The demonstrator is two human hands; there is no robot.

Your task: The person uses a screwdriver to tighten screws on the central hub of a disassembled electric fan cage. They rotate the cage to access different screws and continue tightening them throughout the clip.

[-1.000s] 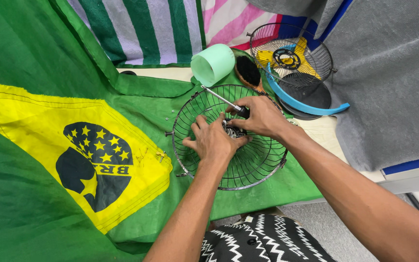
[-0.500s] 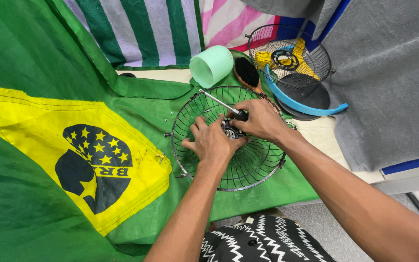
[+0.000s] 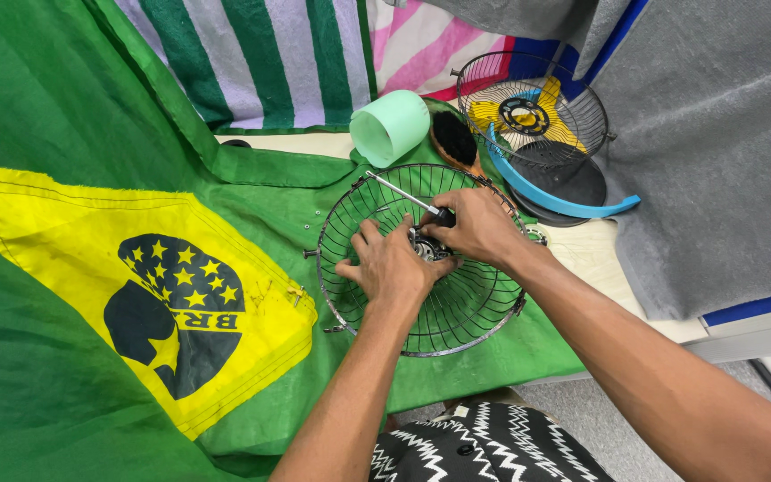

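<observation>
A round wire fan guard (image 3: 457,308) lies on a green cloth (image 3: 252,214). My left hand (image 3: 392,265) presses down on the guard's middle, fingers spread over its hub (image 3: 423,245). My right hand (image 3: 475,225) grips a screwdriver (image 3: 403,196) by its dark handle. The metal shaft points up and to the left across the guard. Both hands meet at the hub, which they largely hide.
A pale green cup (image 3: 390,125) lies on its side behind the guard, beside a dark brush (image 3: 454,138). A second wire guard (image 3: 528,107) with a blue ring (image 3: 564,201) stands at the back right. Grey felt (image 3: 716,134) covers the right.
My hands have stayed on the hub with only small shifts. The screwdriver's shaft has tilted slightly.
</observation>
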